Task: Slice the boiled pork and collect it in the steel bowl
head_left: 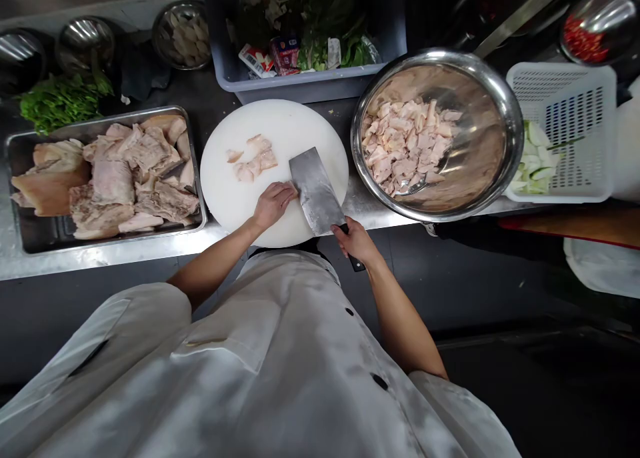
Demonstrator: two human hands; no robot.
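A round white cutting board lies in front of me. My right hand grips the black handle of a cleaver, whose broad blade lies over the board's right half. My left hand rests on the board just left of the blade, fingers bent and close together on a small piece of meat that they mostly hide. Beyond it, flat pieces of pale meat lie on the board. Right of the board, a large steel bowl holds many chopped pieces. On the left, a metal tray carries large chunks of cooked meat.
Behind the board stands a grey bin with greens and wrappers. A white perforated basket with sliced vegetables is at the right. Leafy greens and small steel bowls line the back left; red chopped pieces sit at the back right.
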